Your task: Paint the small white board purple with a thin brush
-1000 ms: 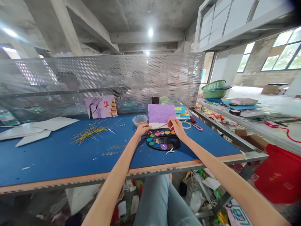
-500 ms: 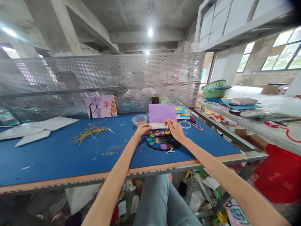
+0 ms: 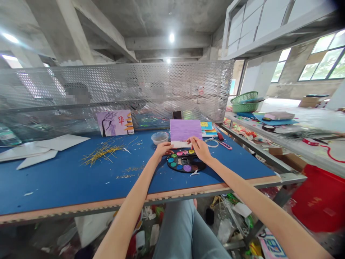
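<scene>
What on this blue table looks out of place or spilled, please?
Loose yellow strands lie scattered across the blue table, with gold crumbs below them. They look spilled rather than placed, unlike the paint palette.

On your blue table (image 3: 67,183), left of centre: a painted card (image 3: 115,123) stands upright just before the mesh screen (image 3: 115,82). Straw strands (image 3: 102,154) lie loose in front of it; white sheets (image 3: 37,147) overlap at the far left. Ahead of you: a plastic bowl (image 3: 160,137), a phone (image 3: 177,114) upright near the screen, booklets (image 3: 208,129) stacked, a pink cutter (image 3: 225,145) to their right. Two blurred people (image 3: 77,93) sit beyond the mesh. To your right: a side table (image 3: 269,136) with green baskets (image 3: 244,102) at its far end; lower down, a cardboard box (image 3: 287,160) and a red bag (image 3: 320,201).
</scene>
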Motion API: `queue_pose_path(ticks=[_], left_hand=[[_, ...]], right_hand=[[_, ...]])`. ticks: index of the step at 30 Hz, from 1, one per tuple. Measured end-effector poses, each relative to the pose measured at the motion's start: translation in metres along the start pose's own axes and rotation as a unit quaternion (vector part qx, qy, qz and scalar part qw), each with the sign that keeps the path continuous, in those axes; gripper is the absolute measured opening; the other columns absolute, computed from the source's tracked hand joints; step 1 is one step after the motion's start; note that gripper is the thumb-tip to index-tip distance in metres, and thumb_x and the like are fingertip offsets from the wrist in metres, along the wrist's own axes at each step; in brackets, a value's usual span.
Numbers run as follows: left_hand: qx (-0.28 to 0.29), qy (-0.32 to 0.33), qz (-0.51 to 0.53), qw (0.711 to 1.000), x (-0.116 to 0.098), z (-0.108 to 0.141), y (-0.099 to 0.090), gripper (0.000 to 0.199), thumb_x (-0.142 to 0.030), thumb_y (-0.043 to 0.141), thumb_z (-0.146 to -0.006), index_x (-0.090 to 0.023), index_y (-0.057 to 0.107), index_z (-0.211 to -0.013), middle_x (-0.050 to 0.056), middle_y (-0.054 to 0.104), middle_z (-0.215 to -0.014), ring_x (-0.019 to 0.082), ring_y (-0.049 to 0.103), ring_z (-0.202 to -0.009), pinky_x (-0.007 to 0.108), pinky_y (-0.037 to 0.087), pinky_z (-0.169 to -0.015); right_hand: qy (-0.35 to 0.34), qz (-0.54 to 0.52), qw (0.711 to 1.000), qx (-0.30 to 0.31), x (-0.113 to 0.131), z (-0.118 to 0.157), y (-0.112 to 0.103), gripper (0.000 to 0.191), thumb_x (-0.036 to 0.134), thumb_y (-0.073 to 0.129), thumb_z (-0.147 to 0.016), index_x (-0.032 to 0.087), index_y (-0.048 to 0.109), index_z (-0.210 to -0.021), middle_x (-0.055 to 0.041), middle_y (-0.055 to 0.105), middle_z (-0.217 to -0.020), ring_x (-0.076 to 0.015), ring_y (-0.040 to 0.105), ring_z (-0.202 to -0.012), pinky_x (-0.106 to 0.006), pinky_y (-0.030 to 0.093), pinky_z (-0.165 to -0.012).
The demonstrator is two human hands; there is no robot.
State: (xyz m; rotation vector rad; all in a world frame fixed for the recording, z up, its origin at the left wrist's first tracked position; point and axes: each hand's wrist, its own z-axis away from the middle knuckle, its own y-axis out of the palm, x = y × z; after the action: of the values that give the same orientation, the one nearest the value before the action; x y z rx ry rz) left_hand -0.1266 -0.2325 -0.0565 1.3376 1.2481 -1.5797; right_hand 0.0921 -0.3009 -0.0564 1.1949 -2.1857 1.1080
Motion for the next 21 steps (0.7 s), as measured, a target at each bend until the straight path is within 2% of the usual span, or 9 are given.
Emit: queue_pose_path(ticks=[6, 13, 21], left_hand=[[-0.003, 0.004, 0.0, 1.0, 0.0009, -0.0004, 0.0, 0.025, -0.032, 0.06, -0.093, -0.013, 0.063, -0.108, 0.004, 0.067, -0.097, 0.013, 0.065, -0.075, 0.03, 0.056, -0.069], [0.0, 0.0, -0.005, 1.0, 0.0013, -0.0023, -0.0005, 0.024, -0.032, 0.06, -0.093, -0.013, 0.062, -0.108, 0.005, 0.067, -0.098, 0.014, 0.065, -0.077, 0.031, 0.056, -0.069], [-0.002, -0.005, -0.01, 1.0, 0.0009, -0.0025, -0.0001, 0.024, -0.031, 0.061, -0.093, -0.013, 0.062, -0.109, 0.005, 0.066, -0.101, 0.014, 0.064, -0.08, 0.031, 0.056, -0.07]], right_hand=[[0.004, 0.009, 1.0, -0.01, -0.0005, -0.0002, 0.0003, 0.054, 0.058, 0.023, -0.099, 0.023, 0.063, -0.099, -0.0033, 0.072, -0.086, -0.015, 0.063, -0.065, -0.024, 0.044, -0.064], [0.006, 0.018, 1.0, -0.016, -0.0001, -0.0002, 0.0004, 0.046, 0.051, 0.027, -0.101, 0.023, 0.063, -0.098, -0.0023, 0.073, -0.087, -0.0141, 0.063, -0.063, -0.025, 0.043, -0.063], [0.0, 0.022, 1.0, -0.01, 0.0008, -0.0003, 0.0006, 0.048, 0.054, 0.026, -0.1, 0.023, 0.063, -0.098, -0.003, 0.074, -0.089, -0.0151, 0.064, -0.064, -0.025, 0.044, -0.062]])
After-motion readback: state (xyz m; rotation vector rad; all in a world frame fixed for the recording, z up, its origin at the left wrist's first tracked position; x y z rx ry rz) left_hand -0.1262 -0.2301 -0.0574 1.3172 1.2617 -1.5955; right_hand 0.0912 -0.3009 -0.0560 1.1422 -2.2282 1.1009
